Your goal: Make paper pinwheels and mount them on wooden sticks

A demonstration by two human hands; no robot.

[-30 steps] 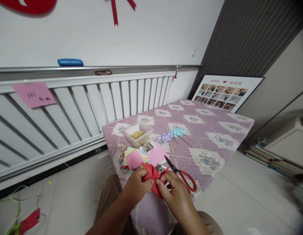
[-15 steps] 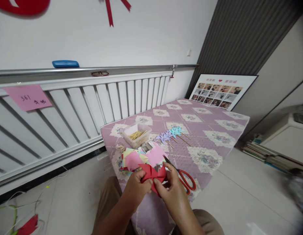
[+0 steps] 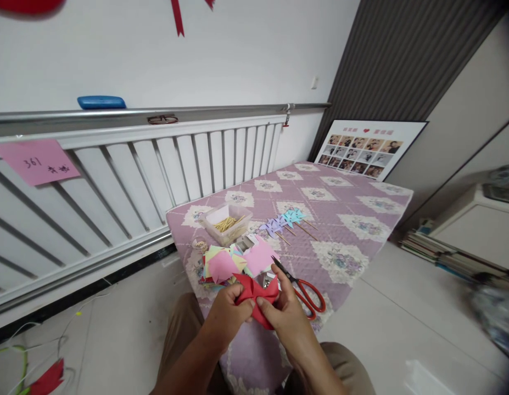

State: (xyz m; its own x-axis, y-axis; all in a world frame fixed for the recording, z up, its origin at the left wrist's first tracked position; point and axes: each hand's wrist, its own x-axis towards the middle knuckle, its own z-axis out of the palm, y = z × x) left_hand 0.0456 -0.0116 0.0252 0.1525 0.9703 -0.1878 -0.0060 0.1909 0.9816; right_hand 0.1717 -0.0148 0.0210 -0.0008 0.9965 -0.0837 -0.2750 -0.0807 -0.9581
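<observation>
A folded red paper piece (image 3: 254,296) is pinched between both of my hands over the near corner of a purple quilted surface (image 3: 345,219). My left hand (image 3: 225,315) grips its left side and my right hand (image 3: 285,315) grips its right side, fingers closed on the paper. Red-handled scissors (image 3: 306,288) lie just right of my right hand. A pile of coloured paper squares (image 3: 229,260) sits right behind the red piece.
A clear plastic box of wooden sticks (image 3: 225,222) stands behind the paper pile. Small purple and teal paper pinwheels on sticks (image 3: 285,222) lie mid-surface. A photo board (image 3: 367,148) leans at the far end. White radiator (image 3: 155,164) on the left; books (image 3: 443,255) on the floor, right.
The camera view has drifted, so everything sits slightly left and higher. My hands have stayed together on the red paper, working its folds closer.
</observation>
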